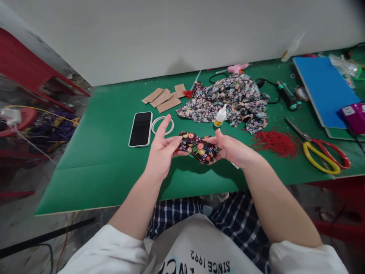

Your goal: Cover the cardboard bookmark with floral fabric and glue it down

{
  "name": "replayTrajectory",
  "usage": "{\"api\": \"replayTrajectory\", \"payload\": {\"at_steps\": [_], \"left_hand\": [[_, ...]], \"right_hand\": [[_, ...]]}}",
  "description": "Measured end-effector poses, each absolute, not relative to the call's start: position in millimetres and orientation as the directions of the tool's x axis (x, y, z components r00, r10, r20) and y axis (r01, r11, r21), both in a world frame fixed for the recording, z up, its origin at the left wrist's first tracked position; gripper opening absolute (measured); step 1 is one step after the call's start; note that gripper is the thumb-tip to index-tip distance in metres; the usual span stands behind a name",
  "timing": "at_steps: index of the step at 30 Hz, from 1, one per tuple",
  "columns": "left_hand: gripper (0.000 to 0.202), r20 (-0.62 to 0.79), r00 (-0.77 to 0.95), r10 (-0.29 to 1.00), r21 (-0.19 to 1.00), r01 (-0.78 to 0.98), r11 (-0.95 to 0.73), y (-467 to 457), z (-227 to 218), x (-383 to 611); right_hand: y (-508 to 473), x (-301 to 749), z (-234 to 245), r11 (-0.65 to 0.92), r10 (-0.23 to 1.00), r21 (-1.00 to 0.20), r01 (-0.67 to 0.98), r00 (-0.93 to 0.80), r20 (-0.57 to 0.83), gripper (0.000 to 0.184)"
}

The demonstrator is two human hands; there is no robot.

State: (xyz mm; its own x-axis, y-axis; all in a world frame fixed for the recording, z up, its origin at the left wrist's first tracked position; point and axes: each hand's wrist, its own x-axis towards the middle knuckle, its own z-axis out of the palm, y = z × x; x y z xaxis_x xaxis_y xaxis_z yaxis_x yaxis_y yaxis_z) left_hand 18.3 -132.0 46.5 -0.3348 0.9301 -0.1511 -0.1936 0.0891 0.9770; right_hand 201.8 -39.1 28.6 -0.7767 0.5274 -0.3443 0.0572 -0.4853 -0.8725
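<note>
Between my two hands, above the front half of the green table, is a dark piece of floral fabric (pixel 200 149) with red, pink and yellow flowers. My left hand (pixel 163 146) pinches its left end with the thumb and fingers. At the other end my right hand (pixel 228 146) grips the cloth, its thumb raised along the edge. A small white bottle with a yellow label (pixel 220 116) stands just beyond the fabric. Behind it lies a crumpled heap of floral cloth (pixel 236 95). Part of a small white item shows under my right hand; what it is I cannot tell.
Left of my hands lie a phone (pixel 140 129) and a white ring-shaped coil (pixel 162 126). Several brown cardboard strips (pixel 165 98) are farther back. On the right are red threads (pixel 276 143), large scissors (pixel 318 146), a blue board (pixel 322 89) and a pink glue gun (pixel 238 68).
</note>
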Motion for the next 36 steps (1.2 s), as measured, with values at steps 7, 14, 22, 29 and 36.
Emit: {"api": "replayTrajectory", "payload": {"at_steps": [7, 14, 22, 29, 36], "left_hand": [[0.081, -0.211, -0.132, 0.968, 0.976, -0.088, 0.201, -115, 52, 18], [0.065, -0.310, -0.124, 0.943, 0.864, -0.451, 0.224, -116, 33, 39], [0.077, -0.323, -0.268, 0.908, 0.824, -0.551, 0.131, -131, 21, 72], [0.073, -0.196, -0.379, 0.904, 0.953, -0.289, 0.085, -127, 19, 56], [0.060, -0.142, -0.351, 0.926, 0.990, -0.037, 0.138, -122, 25, 17]], "right_hand": [[-44, 199, 31, -0.386, 0.497, -0.911, 0.147, -0.799, -0.340, 0.042], [-55, 183, 35, -0.518, 0.717, -0.837, -0.174, -0.623, -0.314, 0.020], [-53, 179, 31, -0.426, 0.859, -0.861, -0.276, -0.423, -0.290, 0.021], [-41, 187, 27, -0.301, 0.918, -0.901, -0.313, -0.350, -0.186, 0.018], [-28, 194, 12, -0.126, 0.939, -0.983, -0.137, -0.335, -0.073, 0.021]]}}
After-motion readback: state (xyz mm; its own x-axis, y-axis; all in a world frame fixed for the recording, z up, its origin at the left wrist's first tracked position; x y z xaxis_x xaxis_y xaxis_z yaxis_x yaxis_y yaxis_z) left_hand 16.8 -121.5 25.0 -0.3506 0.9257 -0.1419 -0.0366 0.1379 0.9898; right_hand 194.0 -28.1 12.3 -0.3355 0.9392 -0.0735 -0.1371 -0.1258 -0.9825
